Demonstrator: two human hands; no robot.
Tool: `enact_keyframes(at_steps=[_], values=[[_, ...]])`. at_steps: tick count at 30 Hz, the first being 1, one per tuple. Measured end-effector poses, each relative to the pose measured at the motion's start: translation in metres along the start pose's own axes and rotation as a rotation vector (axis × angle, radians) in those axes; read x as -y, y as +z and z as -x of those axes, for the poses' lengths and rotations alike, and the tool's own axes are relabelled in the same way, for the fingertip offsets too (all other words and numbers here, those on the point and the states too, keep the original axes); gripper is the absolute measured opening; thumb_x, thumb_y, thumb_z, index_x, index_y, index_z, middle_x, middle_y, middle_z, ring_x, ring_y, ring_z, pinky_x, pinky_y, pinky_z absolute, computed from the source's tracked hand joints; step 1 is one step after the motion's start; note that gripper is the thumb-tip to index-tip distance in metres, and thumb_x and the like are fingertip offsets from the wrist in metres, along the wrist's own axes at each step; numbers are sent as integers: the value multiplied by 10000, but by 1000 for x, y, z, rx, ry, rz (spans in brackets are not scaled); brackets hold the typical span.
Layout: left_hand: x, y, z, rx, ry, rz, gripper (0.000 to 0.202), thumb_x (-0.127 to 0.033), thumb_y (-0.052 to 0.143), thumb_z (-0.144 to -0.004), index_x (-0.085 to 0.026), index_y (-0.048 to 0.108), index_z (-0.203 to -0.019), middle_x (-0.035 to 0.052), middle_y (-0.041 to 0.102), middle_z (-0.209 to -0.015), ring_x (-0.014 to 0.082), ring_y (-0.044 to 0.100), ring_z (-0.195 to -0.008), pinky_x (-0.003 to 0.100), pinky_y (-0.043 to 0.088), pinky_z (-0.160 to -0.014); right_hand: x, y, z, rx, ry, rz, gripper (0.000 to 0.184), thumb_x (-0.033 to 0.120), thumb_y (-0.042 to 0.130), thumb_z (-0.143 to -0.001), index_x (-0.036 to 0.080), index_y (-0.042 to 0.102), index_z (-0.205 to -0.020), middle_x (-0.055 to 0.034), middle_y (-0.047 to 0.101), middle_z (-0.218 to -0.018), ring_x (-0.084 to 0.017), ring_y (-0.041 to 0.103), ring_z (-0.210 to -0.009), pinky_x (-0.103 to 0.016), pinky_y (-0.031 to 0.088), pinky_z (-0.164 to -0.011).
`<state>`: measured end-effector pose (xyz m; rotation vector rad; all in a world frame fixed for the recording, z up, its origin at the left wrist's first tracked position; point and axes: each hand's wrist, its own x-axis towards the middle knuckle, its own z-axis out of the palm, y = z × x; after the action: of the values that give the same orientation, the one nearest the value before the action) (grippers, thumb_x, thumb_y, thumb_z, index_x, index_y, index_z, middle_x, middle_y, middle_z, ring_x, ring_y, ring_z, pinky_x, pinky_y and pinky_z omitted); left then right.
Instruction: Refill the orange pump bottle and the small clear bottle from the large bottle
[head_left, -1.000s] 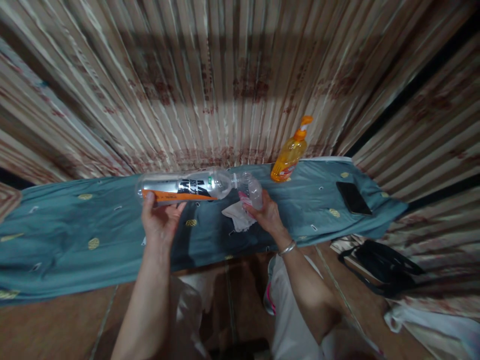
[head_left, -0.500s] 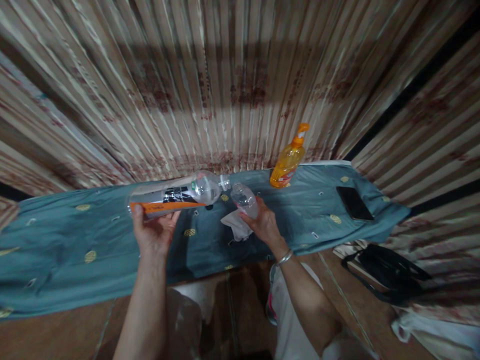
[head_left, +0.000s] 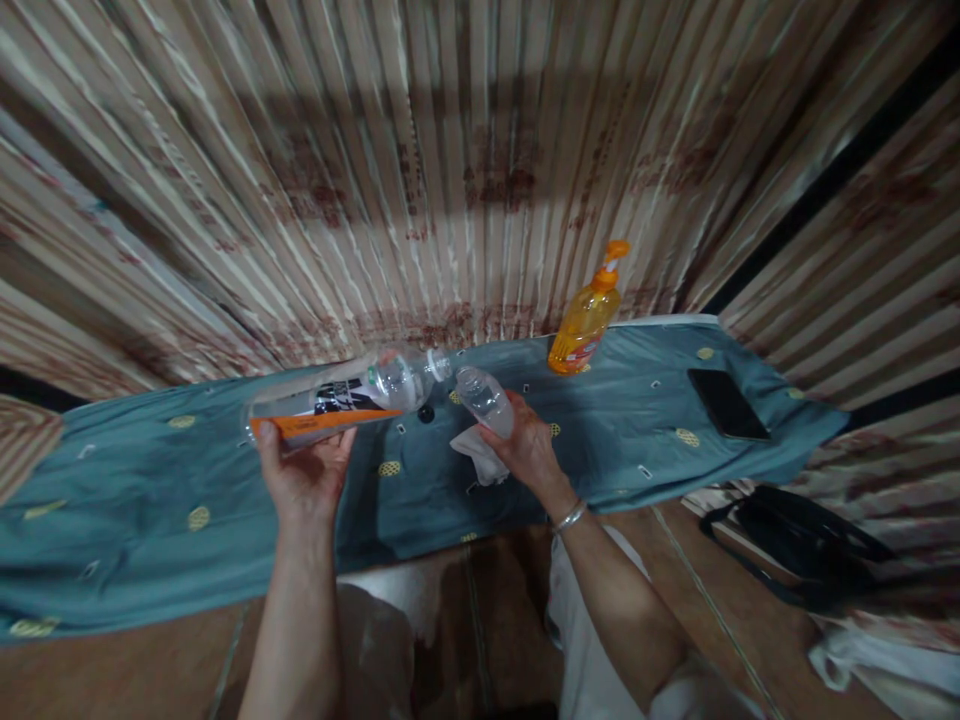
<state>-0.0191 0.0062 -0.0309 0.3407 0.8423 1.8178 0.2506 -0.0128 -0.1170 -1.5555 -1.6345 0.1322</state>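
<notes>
Large bottle (head_left: 360, 398): clear plastic with a silver and orange label bearing black lettering; held to the left of the pump bottle (head_left: 583, 330), nearly level, its neck raised slightly and pointing toward that bottle's side.
Small bottle (head_left: 486, 400): clear, label-side detail too blurred to read; held between the large bottle and the pump bottle, tilted, its mouth just beside the larger mouth, with a narrow gap showing.
Left hand (head_left: 307, 470): palm turned up, gripping the large bottle near its base, thumb on the near side.
Right hand (head_left: 525, 440): closed around the small bottle's lower part; a silver bracelet (head_left: 571, 515) circles the wrist.
White cloth (head_left: 480, 455): crumpled on the tabletop (head_left: 142, 500), nearer the person than the pump bottle.
Pump bottle: orange, upright on the tabletop.
Phone (head_left: 727, 404): dark, lying flat, right of the pump bottle.
</notes>
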Motion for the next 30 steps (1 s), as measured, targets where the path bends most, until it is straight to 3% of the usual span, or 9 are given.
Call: enact_keyframes(at_steps=[6,14,20,26,30], values=[[-1,-3,0,-21,0,-5,306,-484,639,-915,-242,716,-1086,72,789,-1065,276,735,-1088,445,630,-919,2,10,-2,-77,-40,38,582,417,780,-879,122,575,-1337,-199,765,-1168,-338,755,-1049,-491,626,-933],[-2,-2,3,-6,38,-30,340,-497,687,-880,-232,723,-1091,76,791,-1062,295,718,-1143,504,566,-1044,6,14,-3,-48,-25,66,596,380,806,-870,108,568,-1344,-208,754,-1170,-340,739,-1079,-485,615,-941],[-3,-6,1,-4,56,-89,300,-494,718,-831,-256,723,-1014,70,781,-1111,297,705,-1174,465,585,-1019,7,15,-3,-32,-8,85,600,368,817,-859,134,565,-1351,-198,753,-1165,-343,736,-1059,-503,616,-939],[-4,-5,3,37,76,-50,397,-475,835,-735,-239,703,-1026,72,775,-1118,303,656,-1252,482,537,-1074,3,16,-1,-37,-14,74,590,421,757,-903,124,546,-1368,-212,746,-1190,-351,736,-1079,-516,606,-966],[-4,-6,2,41,66,-52,357,-463,809,-759,-243,702,-1018,68,776,-1119,291,656,-1240,467,554,-1047,2,16,-1,-53,-11,60,572,446,733,-916,129,554,-1358,-208,747,-1188,-347,736,-1075,-516,608,-962]])
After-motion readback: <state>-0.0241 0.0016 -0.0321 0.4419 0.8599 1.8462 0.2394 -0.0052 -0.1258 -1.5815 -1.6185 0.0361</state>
